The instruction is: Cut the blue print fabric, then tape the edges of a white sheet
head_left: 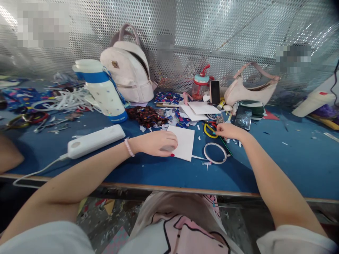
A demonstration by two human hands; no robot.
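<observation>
My left hand [159, 143] lies over the left edge of a white card [186, 141], fingers curled and thumb against the card near its lower edge. A greyish patch shows under the fingers, and I cannot make out what it is. My right hand [230, 131] is closed at the handles of a pair of yellow-and-black scissors [208, 133], its fingertips pinched there. Close below it lie a green pencil [226, 147] and a narrow roll of white tape [217, 163]. A loose strip of tape runs from the roll to the card.
Behind the card are more white cards [202, 108], dark shredded scraps [147, 117] and a phone [243, 118]. A bottle [104, 93], a white backpack [127, 72] and a handbag [246, 90] stand farther back. A white corded device [96, 141] is at left.
</observation>
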